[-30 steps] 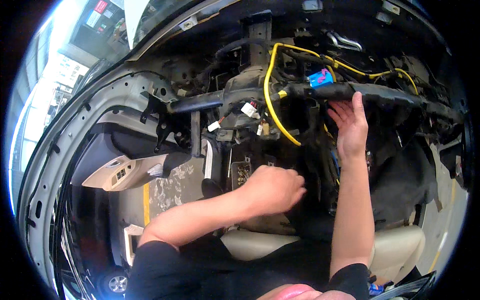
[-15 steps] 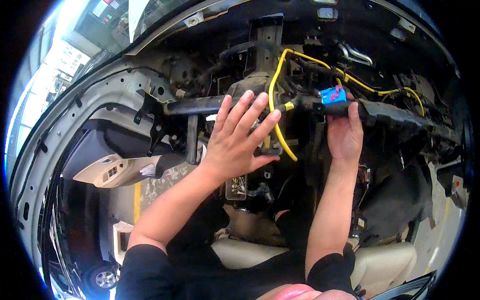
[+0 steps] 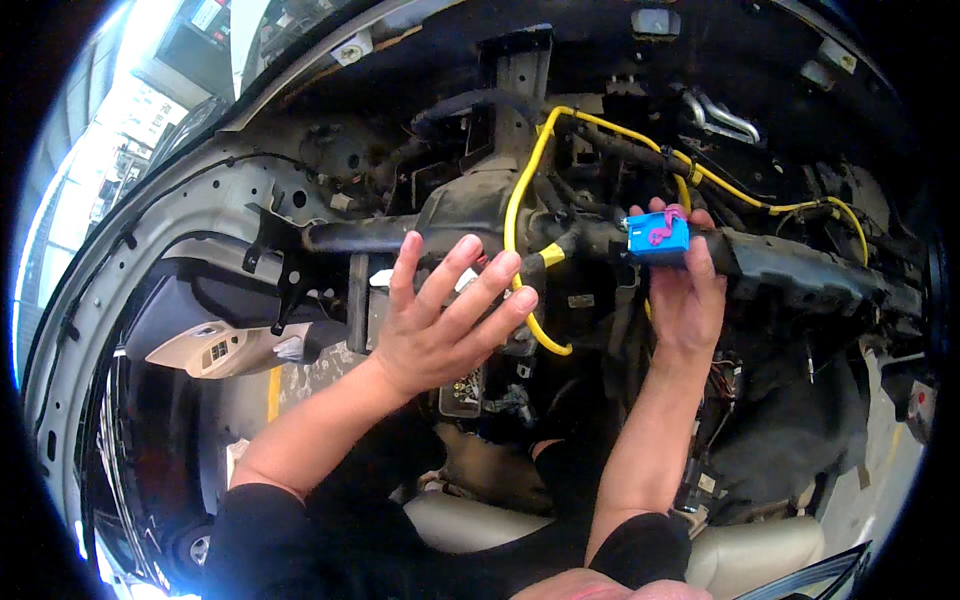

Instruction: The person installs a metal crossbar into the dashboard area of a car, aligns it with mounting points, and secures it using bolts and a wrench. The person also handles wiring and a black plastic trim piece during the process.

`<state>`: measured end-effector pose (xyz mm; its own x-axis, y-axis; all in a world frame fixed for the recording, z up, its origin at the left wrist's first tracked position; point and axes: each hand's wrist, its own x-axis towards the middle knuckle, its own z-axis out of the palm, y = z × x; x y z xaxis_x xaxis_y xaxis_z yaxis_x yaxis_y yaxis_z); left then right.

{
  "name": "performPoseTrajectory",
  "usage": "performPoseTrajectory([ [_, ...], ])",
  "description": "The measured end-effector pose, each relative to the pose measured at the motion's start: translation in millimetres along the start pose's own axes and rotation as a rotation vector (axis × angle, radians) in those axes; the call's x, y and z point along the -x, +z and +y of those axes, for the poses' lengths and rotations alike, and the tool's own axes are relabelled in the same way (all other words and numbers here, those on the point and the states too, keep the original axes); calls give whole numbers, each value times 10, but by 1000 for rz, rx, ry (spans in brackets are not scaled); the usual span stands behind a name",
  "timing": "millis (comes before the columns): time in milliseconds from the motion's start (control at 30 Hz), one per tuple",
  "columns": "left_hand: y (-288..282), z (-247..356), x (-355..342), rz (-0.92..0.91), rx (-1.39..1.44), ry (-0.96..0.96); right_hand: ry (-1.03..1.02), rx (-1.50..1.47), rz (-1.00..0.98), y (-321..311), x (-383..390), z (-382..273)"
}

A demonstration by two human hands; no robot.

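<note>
Inside a stripped dashboard, my right hand (image 3: 685, 300) has its fingers wrapped round a small blue box (image 3: 658, 237) with a pink piece on it, just above a thick black crossbeam (image 3: 810, 270). My left hand (image 3: 450, 320) has its fingers spread and nothing in it, in front of the beam's middle. A yellow cable (image 3: 520, 180) loops beside its fingertips and runs right along the black framework. White connectors (image 3: 382, 277) show partly behind the left fingers.
A beige door panel (image 3: 215, 352) hangs at the left beside the metal door frame (image 3: 90, 300). A tray of small parts (image 3: 460, 398) lies low in the middle. Beige seats (image 3: 755, 550) show at the bottom. A black bracket (image 3: 285, 300) juts down at the left.
My left hand has risen from low in the middle and spread open. My right hand has moved from under the beam to grip the blue box, which has shifted down in view.
</note>
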<state>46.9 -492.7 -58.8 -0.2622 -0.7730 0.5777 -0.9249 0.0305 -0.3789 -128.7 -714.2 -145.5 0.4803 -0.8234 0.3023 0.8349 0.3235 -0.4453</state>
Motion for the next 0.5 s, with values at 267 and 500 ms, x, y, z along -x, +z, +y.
performPoseTrajectory([
  [267,96,25,-78,-6,-4,27,97,237,255,460,26,-112],
  [500,-142,20,18,-84,101,-46,-31,699,528,953,505,72],
])
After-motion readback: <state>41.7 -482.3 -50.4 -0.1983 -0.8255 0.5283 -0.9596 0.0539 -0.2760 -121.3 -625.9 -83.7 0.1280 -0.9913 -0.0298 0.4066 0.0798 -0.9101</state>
